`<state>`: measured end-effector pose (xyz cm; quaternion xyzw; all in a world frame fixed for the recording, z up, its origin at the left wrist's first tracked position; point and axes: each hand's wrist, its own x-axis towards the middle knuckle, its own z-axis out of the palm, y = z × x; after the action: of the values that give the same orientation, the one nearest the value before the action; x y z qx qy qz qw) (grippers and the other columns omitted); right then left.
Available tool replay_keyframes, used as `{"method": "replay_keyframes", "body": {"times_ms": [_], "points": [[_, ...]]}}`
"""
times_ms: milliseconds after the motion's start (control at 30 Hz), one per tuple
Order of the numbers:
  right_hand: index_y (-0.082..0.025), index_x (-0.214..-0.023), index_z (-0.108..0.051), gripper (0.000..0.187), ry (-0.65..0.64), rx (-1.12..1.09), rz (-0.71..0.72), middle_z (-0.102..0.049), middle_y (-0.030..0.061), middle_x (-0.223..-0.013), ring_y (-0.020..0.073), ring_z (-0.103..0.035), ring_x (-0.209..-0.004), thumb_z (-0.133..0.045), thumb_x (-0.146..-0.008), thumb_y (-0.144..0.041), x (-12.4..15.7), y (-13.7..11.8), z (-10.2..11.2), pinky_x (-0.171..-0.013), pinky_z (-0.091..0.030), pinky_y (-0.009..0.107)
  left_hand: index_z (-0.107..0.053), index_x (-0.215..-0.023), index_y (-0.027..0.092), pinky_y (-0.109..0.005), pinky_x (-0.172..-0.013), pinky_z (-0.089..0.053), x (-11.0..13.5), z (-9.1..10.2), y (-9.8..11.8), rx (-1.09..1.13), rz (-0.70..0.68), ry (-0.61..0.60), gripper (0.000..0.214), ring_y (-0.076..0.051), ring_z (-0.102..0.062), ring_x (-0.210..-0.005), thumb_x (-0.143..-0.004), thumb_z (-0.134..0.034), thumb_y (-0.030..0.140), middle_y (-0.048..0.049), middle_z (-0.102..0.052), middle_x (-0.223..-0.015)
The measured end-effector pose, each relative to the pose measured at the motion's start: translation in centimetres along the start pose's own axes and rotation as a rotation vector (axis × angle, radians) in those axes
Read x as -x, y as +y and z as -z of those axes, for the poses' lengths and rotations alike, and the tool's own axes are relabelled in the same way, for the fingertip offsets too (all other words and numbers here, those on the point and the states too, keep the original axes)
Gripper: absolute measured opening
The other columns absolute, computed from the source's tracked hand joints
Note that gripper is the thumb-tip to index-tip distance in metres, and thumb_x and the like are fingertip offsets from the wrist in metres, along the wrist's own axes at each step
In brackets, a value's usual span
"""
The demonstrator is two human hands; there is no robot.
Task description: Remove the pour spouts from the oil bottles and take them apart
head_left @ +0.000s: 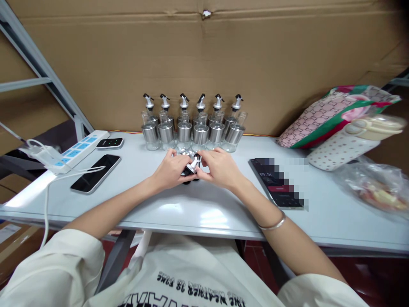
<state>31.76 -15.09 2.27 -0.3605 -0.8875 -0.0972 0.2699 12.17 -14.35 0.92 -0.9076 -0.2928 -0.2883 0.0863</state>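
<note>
While both forearms reach in from the near side, elbows wide and wrists angled inward, I have the left hand and the right hand almost meeting at the middle of the glossy pale table. Left thumb and fingers are closed on a pourer, silver-bodied with black parts; the right thumb and forefinger stand apart at its right side, and from my feed I cannot tell whether they clamp it. More silver and black pieces show between the hands, too covered to count. One smooth metal bangle rings the right forearm.

Just beyond, I count twelve bottles in two rows: six near bottles of clear glass with brushed-metal sleeves and bare necks, and six far ones topped by silver-and-black spouts. Brown cardboard stands behind them. To the left lie one phone and one ridged white power strip; to the right, another phone and a speckled white flask.
</note>
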Motion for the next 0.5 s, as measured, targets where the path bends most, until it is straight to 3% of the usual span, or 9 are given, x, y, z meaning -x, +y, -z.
{"method": "replay_keyframes", "body": {"times_ms": [233,500], "points": [[-0.013,-0.09,-0.059,0.033,0.075,0.001,0.071,-0.063,0.0036,-0.062,0.0156,-0.054,-0.057,-0.047,-0.088,-0.044,0.17,0.44,-0.14,-0.065,-0.033,0.028,-0.054,-0.085,0.016,-0.034,-0.072,-0.03,0.21,0.04,-0.21,0.1,0.024,-0.052,0.045,-0.016,-0.052,-0.062,-0.084,-0.046,0.06,-0.0042,-0.066,-0.076],[-0.014,-0.084,-0.059,0.044,0.122,0.02,0.102,-0.062,0.0029,-0.059,0.0134,-0.05,-0.052,-0.043,-0.089,-0.054,0.09,0.29,-0.12,-0.062,-0.032,0.027,-0.049,-0.068,0.018,-0.031,-0.068,-0.029,0.15,-0.32,0.0,0.14,0.103,-0.068,0.033,-0.012,-0.039,-0.054,-0.083,-0.052,0.047,0.0024,-0.055,-0.06]]}}
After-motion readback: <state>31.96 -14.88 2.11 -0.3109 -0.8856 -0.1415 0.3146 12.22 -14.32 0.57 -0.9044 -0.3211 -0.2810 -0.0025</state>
